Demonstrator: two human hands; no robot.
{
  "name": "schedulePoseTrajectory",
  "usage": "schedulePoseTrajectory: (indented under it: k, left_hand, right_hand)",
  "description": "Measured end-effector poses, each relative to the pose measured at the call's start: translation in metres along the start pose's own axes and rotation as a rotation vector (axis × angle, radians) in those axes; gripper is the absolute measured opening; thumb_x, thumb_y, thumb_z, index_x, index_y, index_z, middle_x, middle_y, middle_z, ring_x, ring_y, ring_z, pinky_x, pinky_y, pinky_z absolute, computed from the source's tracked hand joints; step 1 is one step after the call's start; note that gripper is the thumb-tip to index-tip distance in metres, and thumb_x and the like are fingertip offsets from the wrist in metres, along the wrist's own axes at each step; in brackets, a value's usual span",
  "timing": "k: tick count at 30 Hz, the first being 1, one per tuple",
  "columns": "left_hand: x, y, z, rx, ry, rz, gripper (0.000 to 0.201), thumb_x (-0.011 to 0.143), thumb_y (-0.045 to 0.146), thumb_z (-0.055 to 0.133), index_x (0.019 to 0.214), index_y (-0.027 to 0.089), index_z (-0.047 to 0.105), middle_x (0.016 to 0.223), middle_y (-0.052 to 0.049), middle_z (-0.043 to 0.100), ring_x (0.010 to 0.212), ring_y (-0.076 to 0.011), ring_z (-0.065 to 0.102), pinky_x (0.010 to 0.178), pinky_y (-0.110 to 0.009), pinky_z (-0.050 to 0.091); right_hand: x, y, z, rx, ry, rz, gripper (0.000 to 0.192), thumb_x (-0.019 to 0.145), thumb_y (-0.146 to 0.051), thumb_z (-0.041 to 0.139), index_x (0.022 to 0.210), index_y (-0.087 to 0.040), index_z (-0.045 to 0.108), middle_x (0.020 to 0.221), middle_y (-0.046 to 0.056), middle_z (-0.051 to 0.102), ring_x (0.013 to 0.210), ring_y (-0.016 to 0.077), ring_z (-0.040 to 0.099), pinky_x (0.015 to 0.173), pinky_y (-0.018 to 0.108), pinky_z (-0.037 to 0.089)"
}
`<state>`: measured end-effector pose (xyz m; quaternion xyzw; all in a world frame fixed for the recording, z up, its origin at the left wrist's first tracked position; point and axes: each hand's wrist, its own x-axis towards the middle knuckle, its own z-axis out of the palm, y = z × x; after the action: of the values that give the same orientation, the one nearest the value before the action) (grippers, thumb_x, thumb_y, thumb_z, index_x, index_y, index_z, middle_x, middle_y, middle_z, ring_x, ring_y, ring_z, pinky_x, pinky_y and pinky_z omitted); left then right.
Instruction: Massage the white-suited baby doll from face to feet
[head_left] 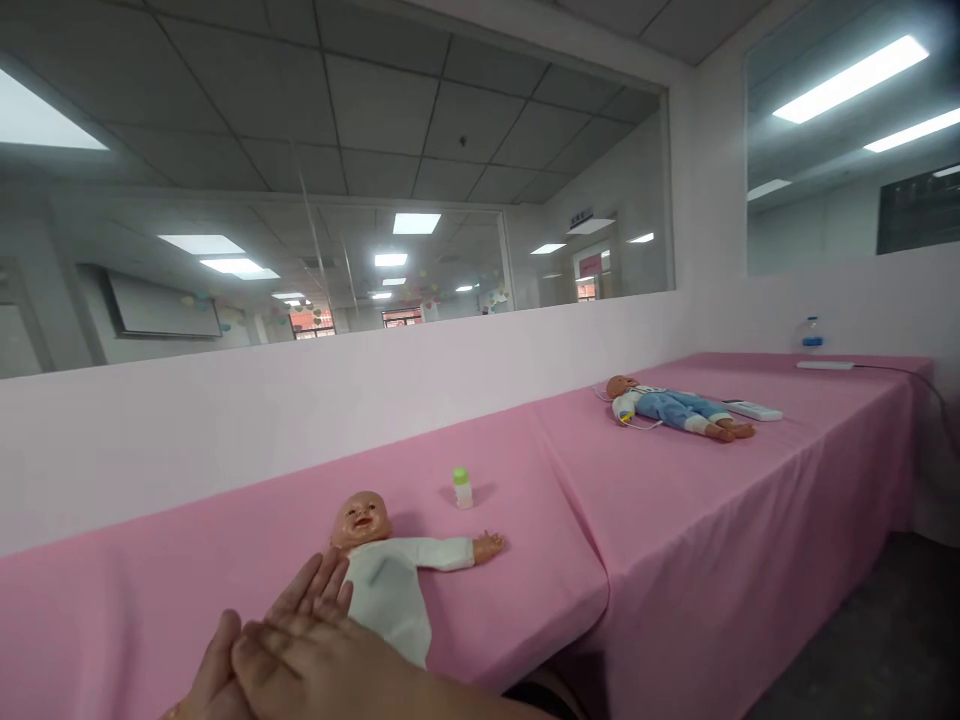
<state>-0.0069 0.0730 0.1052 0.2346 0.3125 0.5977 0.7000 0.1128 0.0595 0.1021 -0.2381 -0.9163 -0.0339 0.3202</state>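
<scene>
At the lower left, my left hand (306,590) is held palm up with its fingers stretched out. My right hand (330,660) lies across that palm, fingers extended, and hides much of it. Nothing shows between the two hands. Just beyond them a baby doll (386,590) in a white top lies on its back on the pink-covered table (510,610). Its head points away from me and one arm stretches out to the right. My hands hide part of its body and its other arm. A small bottle with a green cap (463,490) stands upright beyond the outstretched arm.
On the adjoining pink table, a second doll in blue trousers (667,405) lies with thin tubing beside a white device (756,411). Farther right are a white power strip (825,365) with a dark cable and a clear bottle (811,333). A white wall (300,410) with windows runs behind.
</scene>
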Motion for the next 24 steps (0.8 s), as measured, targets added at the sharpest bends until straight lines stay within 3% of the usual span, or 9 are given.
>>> schedulePoseTrajectory:
  k: [4,6,8,10,12,15,18,22,24]
  left_hand:
    - [-0.008,0.012,-0.004,-0.044,0.022,0.006,0.085,0.081,0.079,0.054,0.158,0.046,0.043,0.15,0.001,0.061,0.153,-0.0276,0.037,0.122,-0.053,0.037]
    - [-0.007,0.018,-0.008,-0.085,-0.018,0.076,0.089,0.084,0.078,0.054,0.161,0.036,0.042,0.15,-0.006,0.062,0.15,-0.0274,0.044,0.122,-0.049,0.037]
    - [-0.004,0.022,-0.012,-0.145,-0.059,0.141,0.09,0.087,0.073,0.054,0.162,0.024,0.041,0.15,-0.014,0.061,0.148,-0.0285,0.048,0.121,-0.046,0.039]
    - [-0.002,0.02,-0.014,-0.215,-0.079,0.159,0.089,0.09,0.069,0.053,0.162,0.019,0.04,0.152,-0.017,0.058,0.149,-0.031,0.047,0.12,-0.047,0.042]
    - [-0.001,0.013,-0.014,-0.274,-0.098,0.116,0.086,0.09,0.066,0.053,0.163,0.022,0.04,0.155,-0.017,0.056,0.151,-0.0331,0.043,0.119,-0.051,0.043]
    - [-0.004,-0.004,-0.01,-0.316,-0.117,0.063,0.081,0.091,0.063,0.053,0.162,0.027,0.041,0.154,-0.015,0.057,0.15,-0.0352,0.044,0.119,-0.057,0.043]
    - [-0.011,-0.021,-0.005,-0.305,-0.08,0.072,0.076,0.094,0.061,0.053,0.16,0.023,0.045,0.145,-0.019,0.064,0.142,-0.0382,0.054,0.116,-0.06,0.047]
    - [-0.021,-0.024,-0.006,-0.281,-0.115,0.058,0.072,0.098,0.059,0.047,0.155,0.017,0.051,0.141,-0.021,0.066,0.136,-0.0374,0.06,0.115,-0.055,0.049]
    - [-0.023,-0.015,-0.009,-0.266,-0.122,0.092,0.072,0.099,0.058,0.046,0.156,0.015,0.049,0.141,-0.022,0.066,0.137,-0.0355,0.059,0.116,-0.05,0.05]
  right_hand:
    - [-0.009,0.002,-0.018,0.081,-0.039,0.101,0.09,0.101,-0.061,0.056,0.166,-0.012,0.018,0.171,0.016,0.028,0.161,0.028,0.019,0.132,0.05,0.018]
    - [-0.017,-0.002,-0.018,0.114,-0.058,0.139,0.091,0.102,-0.061,0.054,0.167,-0.013,0.014,0.173,0.015,0.021,0.163,0.0278,0.012,0.132,0.052,0.017]
    - [-0.025,-0.008,-0.006,0.124,-0.082,0.105,0.091,0.103,-0.058,0.055,0.168,-0.013,0.01,0.174,0.015,0.018,0.163,0.0276,0.012,0.132,0.052,0.019]
    - [-0.031,-0.013,0.016,0.12,-0.1,0.042,0.086,0.105,-0.05,0.054,0.168,-0.015,0.008,0.174,0.013,0.018,0.162,0.0271,0.016,0.131,0.051,0.024]
    - [-0.034,-0.016,0.039,0.121,-0.091,0.066,0.078,0.108,-0.042,0.048,0.169,-0.02,0.006,0.172,0.011,0.023,0.16,0.0251,0.025,0.13,0.048,0.03]
    - [-0.033,-0.013,0.053,0.145,-0.066,0.092,0.087,0.104,-0.049,0.054,0.169,-0.022,0.002,0.173,0.01,0.021,0.159,0.0274,0.026,0.13,0.048,0.03]
    - [-0.029,-0.009,0.033,0.156,-0.059,0.057,0.104,0.095,-0.063,0.064,0.169,-0.019,0.006,0.173,0.013,0.018,0.16,0.0331,0.021,0.131,0.054,0.023]
    - [-0.032,-0.002,-0.005,0.147,-0.04,0.189,0.089,0.099,-0.064,0.057,0.168,-0.022,0.02,0.172,0.011,0.023,0.161,0.0337,0.018,0.131,0.06,0.016]
    - [-0.039,0.004,-0.005,0.142,-0.062,0.198,0.089,0.099,-0.064,0.057,0.168,-0.024,0.018,0.173,0.011,0.02,0.161,0.0341,0.017,0.13,0.063,0.015]
